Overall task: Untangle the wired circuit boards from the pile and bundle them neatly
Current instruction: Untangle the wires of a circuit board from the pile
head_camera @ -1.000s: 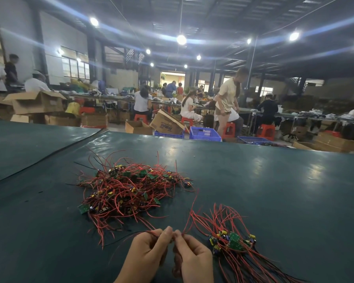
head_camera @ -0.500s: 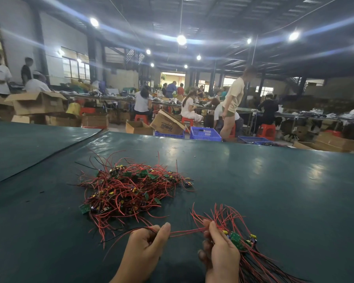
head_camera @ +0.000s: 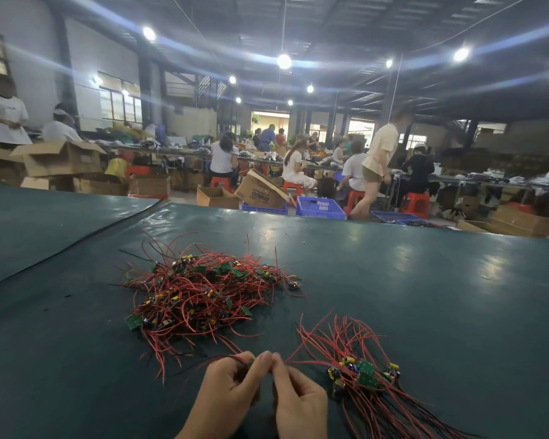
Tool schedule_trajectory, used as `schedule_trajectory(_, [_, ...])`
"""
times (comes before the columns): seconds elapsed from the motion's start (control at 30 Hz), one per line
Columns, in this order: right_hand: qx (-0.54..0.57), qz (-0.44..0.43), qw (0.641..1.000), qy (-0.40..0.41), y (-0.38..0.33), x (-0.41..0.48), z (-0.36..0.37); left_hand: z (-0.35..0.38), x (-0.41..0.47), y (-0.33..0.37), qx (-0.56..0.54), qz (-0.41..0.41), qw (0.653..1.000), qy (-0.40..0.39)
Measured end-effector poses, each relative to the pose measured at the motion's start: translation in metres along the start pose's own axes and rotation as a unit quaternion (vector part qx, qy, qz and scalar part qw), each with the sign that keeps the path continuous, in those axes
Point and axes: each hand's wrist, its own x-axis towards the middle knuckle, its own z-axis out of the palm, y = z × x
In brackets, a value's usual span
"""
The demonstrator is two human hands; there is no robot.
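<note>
Fingers (head_camera: 264, 359) pinch wire (head_camera: 305, 362) — pile (head_camera: 203, 289) ahead, bundle (head_camera: 365, 372) (right)

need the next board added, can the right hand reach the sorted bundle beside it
Probably yes: the bundle lies close beside the right hand with only bare mat between. Its fingers are busy, though, pinching a red wire with the left hand.

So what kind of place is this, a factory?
Most likely an electronics assembly workshop: a tangled pile of red-wired circuit boards lies on a long green table, and behind it people on red stools work at benches among cardboard boxes.
</note>
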Motion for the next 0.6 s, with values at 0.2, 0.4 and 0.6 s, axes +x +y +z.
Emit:
schedule_trajectory(0.2, [0.028, 0.060, 0.995, 0.080, -0.006, 0.015, -0.016, -0.004, -0.001, 0.003, 0.040, 0.036, 0.999, -0.003])
schedule_trajectory(0.4, [0.143, 0.096, 0.974, 0.144, -0.015, 0.032, -0.036, -0.008, 0.001, 0.004, 0.041, 0.040, 0.998, 0.003])
schedule_trajectory(0.6, [0.218, 0.063, 0.966, 0.124, -0.019, 0.035, -0.040, -0.009, 0.003, 0.010, -0.006, -0.002, 1.000, 0.011])
